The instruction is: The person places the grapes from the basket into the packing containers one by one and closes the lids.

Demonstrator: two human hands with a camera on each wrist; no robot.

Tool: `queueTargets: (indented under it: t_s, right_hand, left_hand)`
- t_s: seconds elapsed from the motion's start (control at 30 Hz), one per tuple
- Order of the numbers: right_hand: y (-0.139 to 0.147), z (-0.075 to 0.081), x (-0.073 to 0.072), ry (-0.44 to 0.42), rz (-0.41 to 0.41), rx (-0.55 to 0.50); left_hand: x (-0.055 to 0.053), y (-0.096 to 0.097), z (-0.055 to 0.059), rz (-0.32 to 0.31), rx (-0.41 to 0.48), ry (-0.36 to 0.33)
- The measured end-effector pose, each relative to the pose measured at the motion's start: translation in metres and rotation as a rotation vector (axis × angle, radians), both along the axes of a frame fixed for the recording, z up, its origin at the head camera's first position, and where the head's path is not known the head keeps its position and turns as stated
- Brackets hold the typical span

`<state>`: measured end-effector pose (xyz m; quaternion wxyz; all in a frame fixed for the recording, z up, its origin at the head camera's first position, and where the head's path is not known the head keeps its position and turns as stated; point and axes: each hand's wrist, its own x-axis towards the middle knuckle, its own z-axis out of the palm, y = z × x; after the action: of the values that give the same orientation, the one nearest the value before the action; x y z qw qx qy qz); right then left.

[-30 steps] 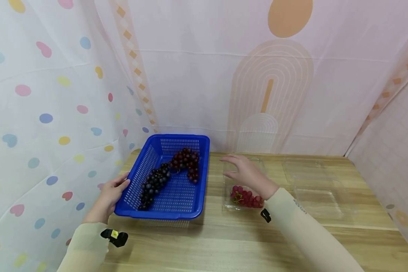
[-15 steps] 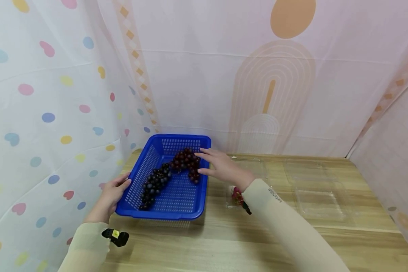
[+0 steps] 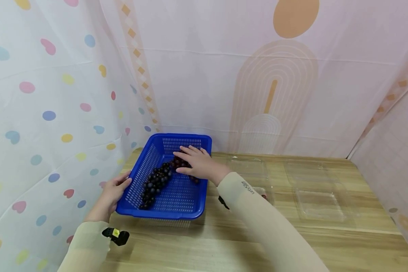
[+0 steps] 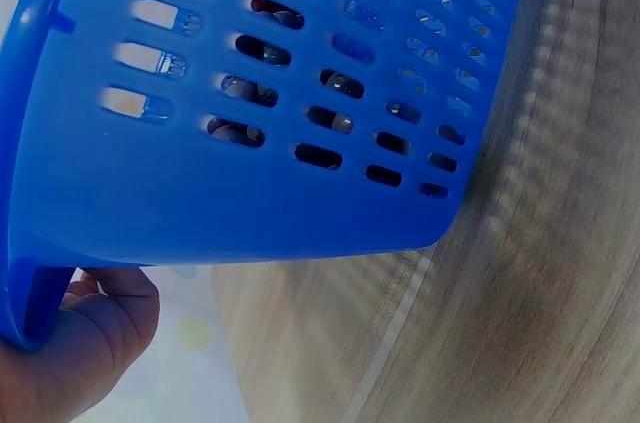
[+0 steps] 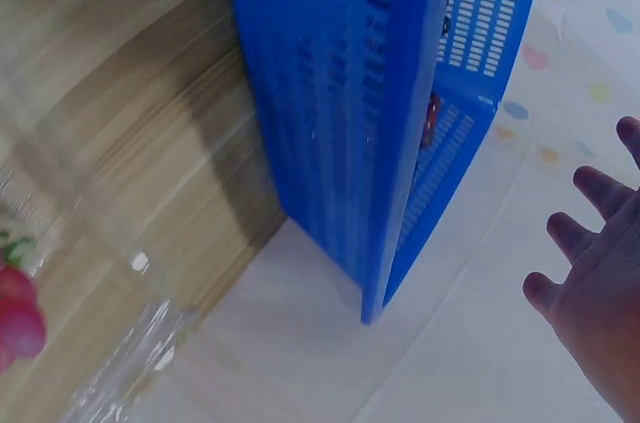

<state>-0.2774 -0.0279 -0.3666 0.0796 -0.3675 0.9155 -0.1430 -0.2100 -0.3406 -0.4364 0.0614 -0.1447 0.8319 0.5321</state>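
Plain cream sleeves with black wrist-worn pieces.
The left sleeve (image 3: 86, 245) and right sleeve (image 3: 268, 223) are long and pale cream, reaching the wrists and leaving the left hand (image 3: 111, 194) and right hand (image 3: 202, 165) bare. Small dark lettering (image 3: 247, 187) slants near the right cuff. A lobed black device (image 3: 123, 238) with a yellow label (image 3: 116, 232) sits at the left cuff; a black piece (image 3: 223, 202) partly shows at the right.

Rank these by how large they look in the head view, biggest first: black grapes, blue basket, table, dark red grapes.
1. Table
2. Blue basket
3. Black grapes
4. Dark red grapes, judged by the visible part only; the right hand covers some, so their full size is unsure.
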Motion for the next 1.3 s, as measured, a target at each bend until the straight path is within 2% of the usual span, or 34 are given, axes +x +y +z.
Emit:
queueTargets:
  t_s: [0.23,0.47,0.67,0.87,1.03,1.3]
  right_hand:
    - [-0.029,-0.003,-0.002,-0.017,0.035,0.024]
    - [-0.054,-0.006,-0.002,-0.065,0.019,0.041]
    - [-0.075,-0.012,0.007,-0.097,0.007,0.078]
    - [-0.096,-0.017,0.016,-0.078,0.013,0.174]
    - [-0.102,-0.022,0.020,-0.082,0.007,0.232]
    - [-0.100,-0.024,0.021,-0.162,-0.020,0.240]
  left_hand:
    - [0.001,0.000,0.000,0.005,-0.009,-0.004]
    - [0.000,0.001,-0.001,-0.002,-0.008,0.000]
    - [0.002,0.001,-0.001,0.004,-0.007,-0.005]
    - [0.005,0.000,0.000,0.021,-0.016,0.003]
    - [0.007,0.001,-0.001,0.026,-0.014,0.000]
    - [0.005,0.000,-0.003,0.028,-0.017,0.003]
